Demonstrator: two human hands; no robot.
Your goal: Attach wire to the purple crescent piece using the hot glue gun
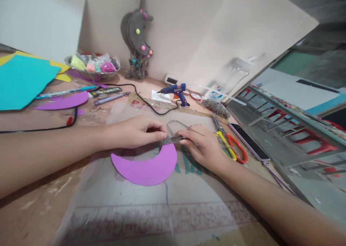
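A purple crescent cutout [146,171] lies on the plastic-covered work surface, its upper tip between my hands. Dark grey yarn [169,140] appears wound around that tip. My left hand [132,132] is closed, thumb and forefinger pinching the tip at the yarn. Opposite it, my right hand [204,145] is closed on grey yarn just right of the tip; its fingertips partly hide what they grip. A thin loop of strand [177,122] arches behind the fingers. Beside the right hand lie scissors with red handles [238,148] and a yellow-handled tool [228,145].
A blue glue gun [177,92] with a black cord stands behind the hands. Grey yarn ball [216,107] and phone [250,141] lie right. At left are turquoise sheet [27,80], purple offcut [65,101], pens and a bowl [92,73]. A decorated grey crescent [135,33] hangs behind.
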